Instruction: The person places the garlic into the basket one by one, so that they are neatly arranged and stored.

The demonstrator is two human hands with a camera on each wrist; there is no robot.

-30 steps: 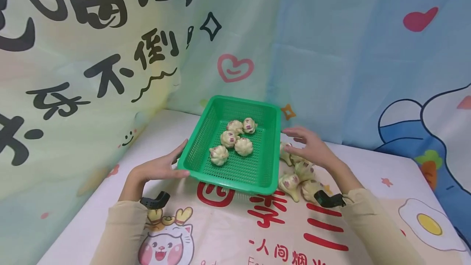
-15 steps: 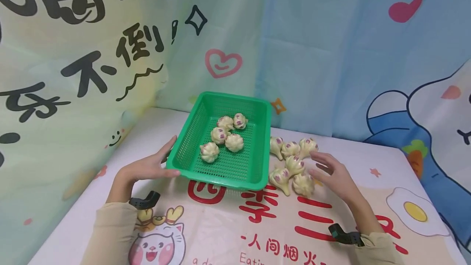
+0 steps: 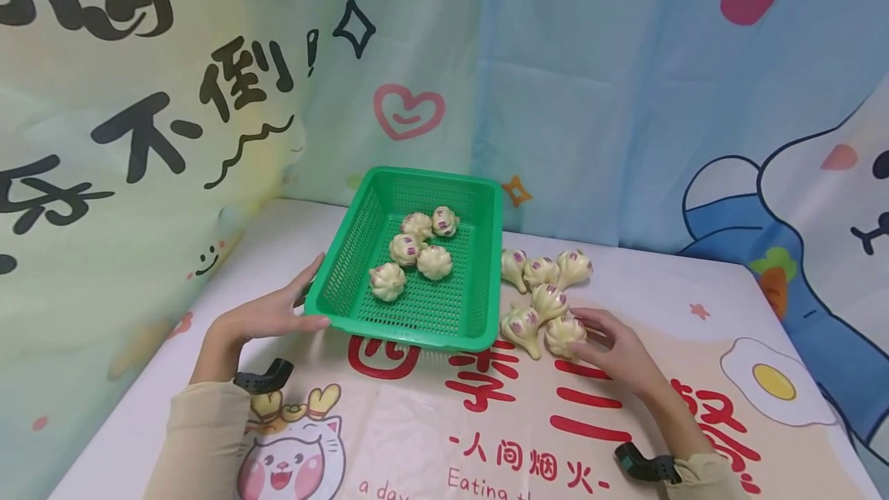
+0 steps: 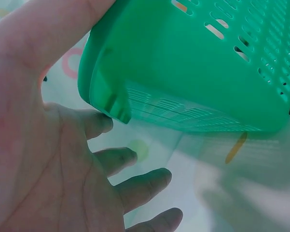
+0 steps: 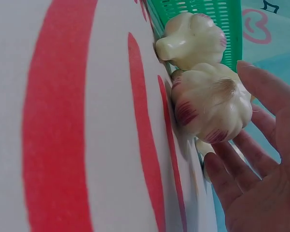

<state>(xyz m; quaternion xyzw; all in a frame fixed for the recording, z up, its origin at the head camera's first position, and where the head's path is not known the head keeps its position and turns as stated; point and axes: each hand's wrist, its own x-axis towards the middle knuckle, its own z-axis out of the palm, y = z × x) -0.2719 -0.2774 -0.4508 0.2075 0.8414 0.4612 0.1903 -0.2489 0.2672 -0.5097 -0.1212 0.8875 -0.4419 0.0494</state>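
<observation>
A green plastic basket holds several garlic bulbs. At its near left corner my left hand holds the rim, thumb over the edge. In the left wrist view the other fingers spread out beside the basket's outer wall. Right of the basket lies a group of loose garlic bulbs. My right hand is at the nearest bulb, thumb and fingers spread around it. The right wrist view shows that bulb between the parted thumb and fingers, with another bulb beyond it.
A printed cloth with red characters covers the white table. Behind stands a blue-green printed curtain, close to the basket's far side. Another printed curtain runs along the left edge.
My right hand has moved from the basket's right side, back over the loose garlic, to the nearest bulb. The left hand stays at the basket's corner. The head view has shifted slightly right.
</observation>
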